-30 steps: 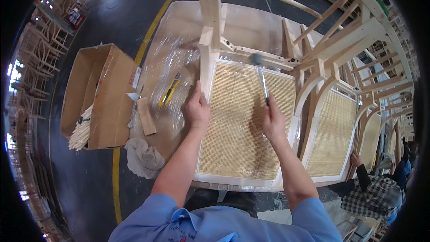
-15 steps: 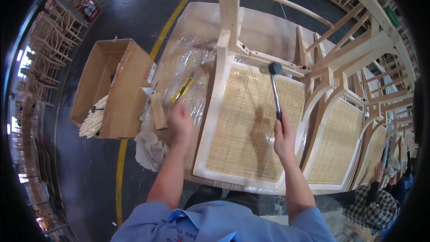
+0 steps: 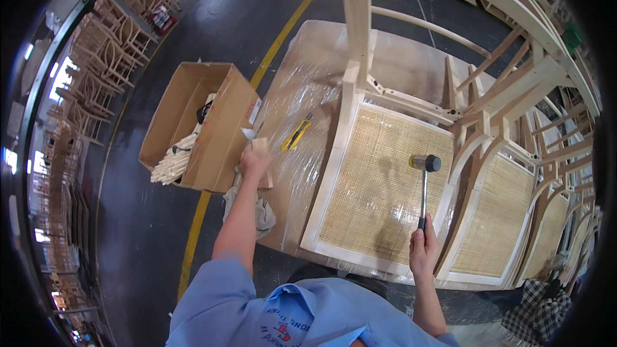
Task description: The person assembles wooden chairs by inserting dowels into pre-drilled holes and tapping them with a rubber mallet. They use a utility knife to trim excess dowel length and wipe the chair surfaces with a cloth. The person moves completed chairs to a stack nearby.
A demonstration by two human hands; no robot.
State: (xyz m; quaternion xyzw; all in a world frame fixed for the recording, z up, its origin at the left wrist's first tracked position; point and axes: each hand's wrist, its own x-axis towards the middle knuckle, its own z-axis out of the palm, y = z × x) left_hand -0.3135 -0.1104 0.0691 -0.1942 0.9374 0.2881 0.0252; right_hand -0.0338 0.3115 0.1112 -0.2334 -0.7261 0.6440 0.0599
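Inspected around the near panel (image 3: 369, 160), woven cane in a pale border, lying on the table (image 3: 411, 58). Found the right hand (image 3: 424, 250) at the panel's near right, wrapped firmly round the black grip of a mallet (image 3: 424, 187). Noted mallet head over the panel's right half, one face black, the other yellowish, with shaft pointing toward the panel's far side. Found the left hand (image 3: 255, 162) well left of the panel, laid on a wood block (image 3: 260, 146). Cannot tell from this view whether closed round the block or only resting on it.

Logged a yellow-and-black cutter (image 3: 296, 135) lying just left of the panel, on clear film (image 3: 315, 82). Recorded a pale rag (image 3: 264, 216) left of the panel's near end. Located a cardboard box (image 3: 222, 135) farther left of the panel, with pale rods (image 3: 175, 162) inside. Observed a chair frame (image 3: 357, 32) rising at the panel's far end. Listed a second panel (image 3: 493, 215) right of the first, and a co-worker's checked sleeve (image 3: 536, 308) farther right, toward the near side.
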